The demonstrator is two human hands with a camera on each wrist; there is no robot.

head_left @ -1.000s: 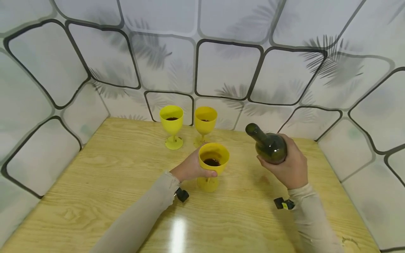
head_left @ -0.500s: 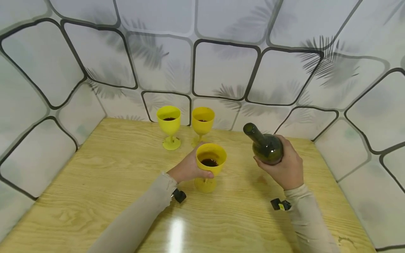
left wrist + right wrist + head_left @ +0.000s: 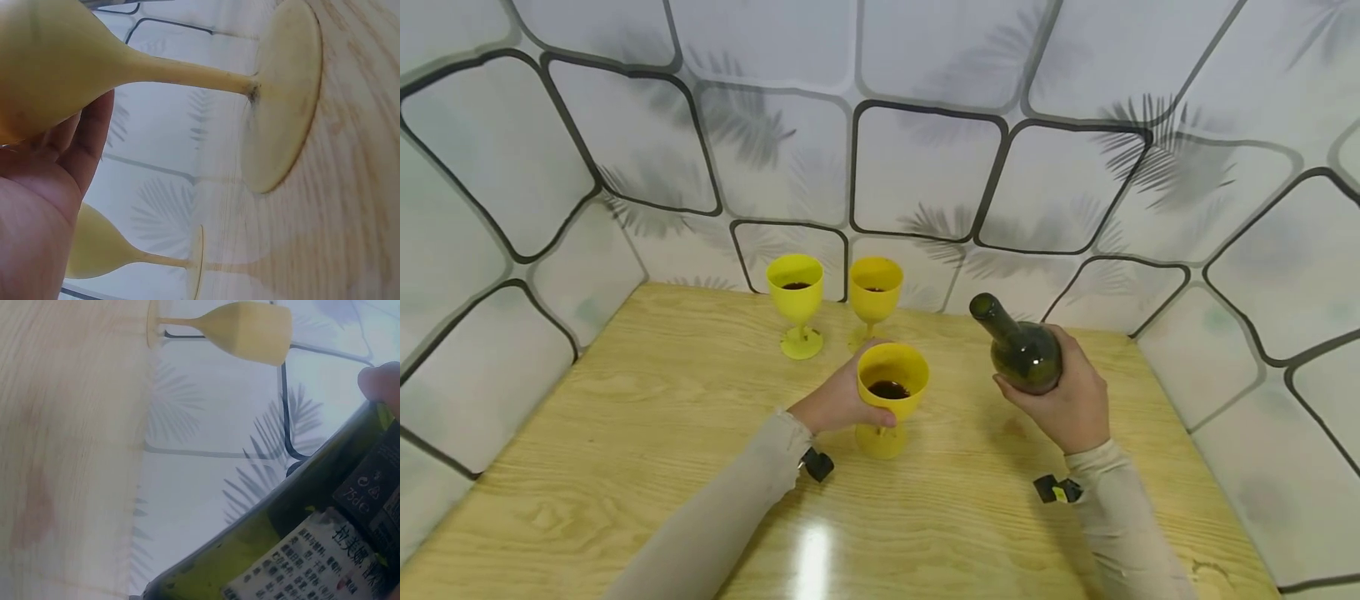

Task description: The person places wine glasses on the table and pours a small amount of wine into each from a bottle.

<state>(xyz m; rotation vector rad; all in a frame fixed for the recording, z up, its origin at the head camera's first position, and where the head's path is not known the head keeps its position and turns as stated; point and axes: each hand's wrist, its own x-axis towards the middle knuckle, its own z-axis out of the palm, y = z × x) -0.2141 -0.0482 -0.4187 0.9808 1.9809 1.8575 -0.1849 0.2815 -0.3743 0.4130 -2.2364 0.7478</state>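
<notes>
Goblet (image 3: 892,386), yellow, stands on the desk (image 3: 625,433) near its middle, with dark liquid low in the bowl. Left hand (image 3: 838,402) grasps the bowl from the left side, thumb across the front; the wrist view shows the palm against the bowl and the foot (image 3: 281,100) flat on the wood. Bottle (image 3: 1021,350), dark green, sits just right of the goblet and apart from it, tilted so the open neck points up and left toward the goblet. Right hand (image 3: 1070,398) grasps the bottle's body from below and behind, fingers wrapped round the glass. A label (image 3: 325,562) with printed characters shows on the bottle in the right wrist view. Two more yellow goblets stand behind the held goblet by the wall: one (image 3: 795,292) to the back left, one (image 3: 874,292) directly behind, both holding a little dark liquid. Patterned wall panels (image 3: 925,167) enclose the desk.
</notes>
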